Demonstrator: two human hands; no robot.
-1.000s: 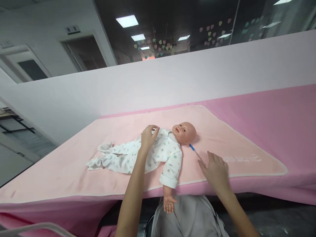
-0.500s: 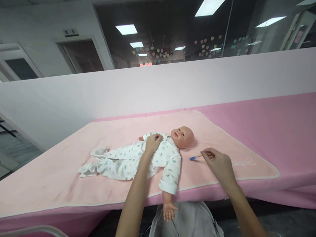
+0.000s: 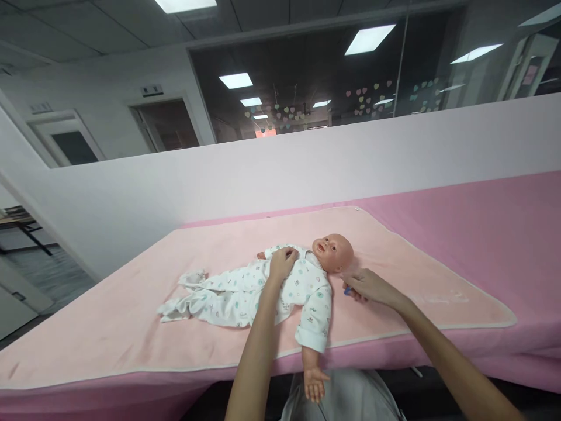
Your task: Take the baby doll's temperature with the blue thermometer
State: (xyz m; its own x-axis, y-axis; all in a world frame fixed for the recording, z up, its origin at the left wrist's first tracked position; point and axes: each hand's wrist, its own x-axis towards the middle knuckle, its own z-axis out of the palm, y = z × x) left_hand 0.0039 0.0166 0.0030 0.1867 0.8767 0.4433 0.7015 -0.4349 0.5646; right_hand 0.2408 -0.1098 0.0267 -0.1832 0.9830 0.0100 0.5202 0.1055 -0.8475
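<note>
A baby doll (image 3: 333,251) in a white patterned outfit (image 3: 236,295) lies on its back, head to the right. Over its chest, my left hand (image 3: 283,263) is closed with curled fingers at the front of the shirt, seemingly gripping the cloth near the collar. My right hand (image 3: 366,285) is just below the doll's head, beside its neck and shoulder. Its fingers are closed around a thin stick with a blue end (image 3: 347,290); most of the stick is hidden by the hand. The doll's near arm (image 3: 312,362) hangs over the table's front edge.
A pale peach mat (image 3: 144,280) lies under the doll on a pink-covered table (image 3: 495,234). A white low wall (image 3: 307,169) rises along the back, with a window (image 3: 302,76) above it. My lap in grey cloth (image 3: 355,394) is at the front edge.
My right hand has moved left toward the doll's neck and turned, bringing the blue end to its fingers. My left hand stays on the chest. The view has tilted up slightly.
</note>
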